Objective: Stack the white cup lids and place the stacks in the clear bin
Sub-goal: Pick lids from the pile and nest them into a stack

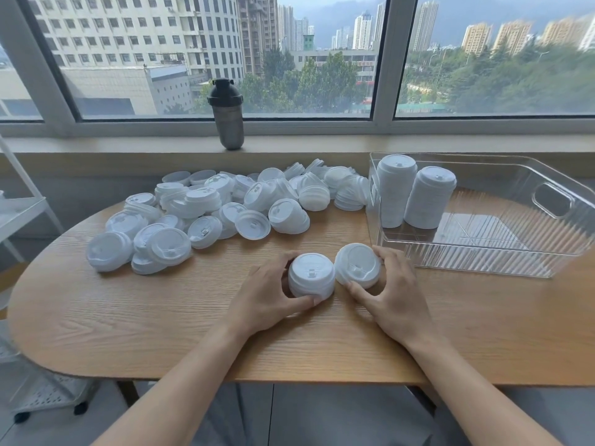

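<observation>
The left hand [269, 296] is curling around a short stack of white lids [311, 278] standing on the worktop [161, 329], thumb at the near side and fingers behind, probably to keep it square and steady. Just beside that stack, on the side toward the clear bin [483, 252], the right hand [397, 292] is gripping a second small stack [358, 264], which is tilting toward the first; it seems the person is bringing the two together so one nests on the other. The clear bin is sitting just past the right hand, close enough for a short carry, and two tall finished stacks [415, 194] are standing upright in its corner nearest the pile, packed together and leaving the rest of the floor free. On the far side of the short stack from the person, a loose pile of lids [225, 207] is waiting, so much of the task looks undone. A dark shaker bottle [227, 115] is standing on the windowsill beyond that pile.
</observation>
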### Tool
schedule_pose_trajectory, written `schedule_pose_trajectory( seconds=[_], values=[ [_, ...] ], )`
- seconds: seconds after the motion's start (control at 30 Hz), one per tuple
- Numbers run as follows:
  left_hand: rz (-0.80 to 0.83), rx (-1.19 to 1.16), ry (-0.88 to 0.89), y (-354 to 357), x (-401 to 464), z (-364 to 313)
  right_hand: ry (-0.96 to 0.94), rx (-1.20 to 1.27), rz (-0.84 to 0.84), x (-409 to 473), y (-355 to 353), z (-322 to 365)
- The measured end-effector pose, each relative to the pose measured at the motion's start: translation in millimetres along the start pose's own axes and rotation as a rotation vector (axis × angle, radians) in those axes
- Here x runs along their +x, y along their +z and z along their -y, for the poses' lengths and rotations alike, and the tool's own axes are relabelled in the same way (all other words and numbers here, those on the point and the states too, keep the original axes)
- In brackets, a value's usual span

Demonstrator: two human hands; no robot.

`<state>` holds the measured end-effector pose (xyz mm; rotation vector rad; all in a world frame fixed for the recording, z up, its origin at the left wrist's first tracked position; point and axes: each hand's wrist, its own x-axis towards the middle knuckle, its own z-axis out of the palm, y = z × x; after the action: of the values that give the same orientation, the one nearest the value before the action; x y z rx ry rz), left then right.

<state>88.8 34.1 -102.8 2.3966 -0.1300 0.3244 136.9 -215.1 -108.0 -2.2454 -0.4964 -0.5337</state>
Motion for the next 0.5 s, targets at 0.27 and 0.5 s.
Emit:
schedule_pose_trajectory(
  seconds=[0.27, 0.5],
  values=[
    [0.008, 0.021, 0.012, 0, -2, -5, 0.074, 0.183, -0.056, 0, -3, 10],
    [-0.030, -0.053, 0.000, -3, -5, -6, 0.011, 0.291, 0.017, 2, 18, 37]
  ],
)
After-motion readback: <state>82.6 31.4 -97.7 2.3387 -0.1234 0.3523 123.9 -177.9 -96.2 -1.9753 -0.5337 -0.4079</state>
